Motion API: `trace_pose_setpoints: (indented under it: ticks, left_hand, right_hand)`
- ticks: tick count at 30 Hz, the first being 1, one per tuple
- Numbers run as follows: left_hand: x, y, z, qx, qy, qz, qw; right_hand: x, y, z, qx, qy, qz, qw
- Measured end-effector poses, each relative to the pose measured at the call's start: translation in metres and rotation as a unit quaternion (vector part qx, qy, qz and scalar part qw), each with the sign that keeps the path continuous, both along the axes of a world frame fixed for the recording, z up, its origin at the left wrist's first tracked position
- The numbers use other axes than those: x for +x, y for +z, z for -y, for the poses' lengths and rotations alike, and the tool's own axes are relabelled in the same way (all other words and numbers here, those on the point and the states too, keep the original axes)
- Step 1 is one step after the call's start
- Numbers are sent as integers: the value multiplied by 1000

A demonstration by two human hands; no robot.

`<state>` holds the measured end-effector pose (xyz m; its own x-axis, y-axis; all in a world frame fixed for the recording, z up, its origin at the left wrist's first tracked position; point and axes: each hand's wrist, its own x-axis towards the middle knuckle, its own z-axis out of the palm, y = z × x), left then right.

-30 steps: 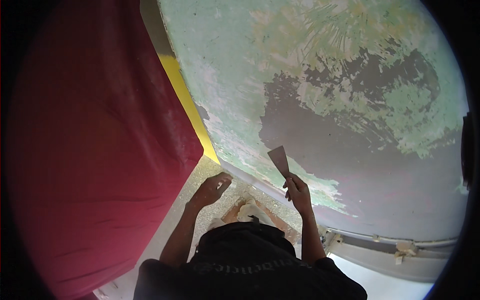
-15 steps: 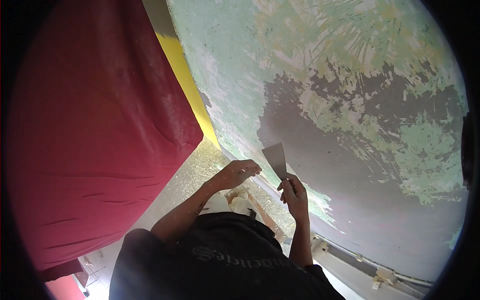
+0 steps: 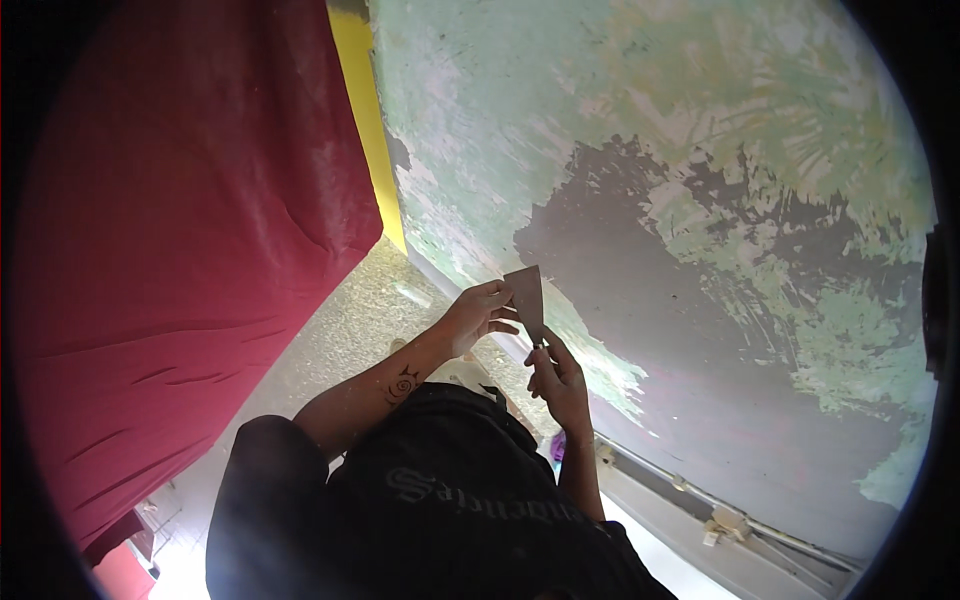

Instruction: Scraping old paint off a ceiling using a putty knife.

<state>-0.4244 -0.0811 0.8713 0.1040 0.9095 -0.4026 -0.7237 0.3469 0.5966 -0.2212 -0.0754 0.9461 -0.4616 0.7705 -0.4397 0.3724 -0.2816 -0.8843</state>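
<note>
Head view: left hand (image 3: 478,313) has come up from the floor side to pinch the scraper blade (image 3: 526,297), at 12 o'clock above the right hand (image 3: 560,385) gripping its handle; likely wiping the edge, off the peeling wall (image 3: 700,200).

I see daylight glare, perhaps overexposed, on the floor (image 3: 190,560) below the red cloth (image 3: 170,260); black fisheye vignette bends the edges.

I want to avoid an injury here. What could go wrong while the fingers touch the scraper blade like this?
1. The left hand touches the scraper blade; its edge might cut the fingers.
2. The right hand grips only the handle end, so the scraper may slip.
3. Paint flakes from the peeling wall may reach the eyes.
</note>
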Motion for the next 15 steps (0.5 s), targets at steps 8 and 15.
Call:
trace_pose_setpoints:
  ticks: [8,15]
  left_hand:
    - [-16,17,-4,51,28,92,994]
    - [-14,26,-7,-40,-35,-129,990]
  right_hand:
    - [-28,28,9,82,30,34,996]
    - [-35,49,6,278,-25,96,955]
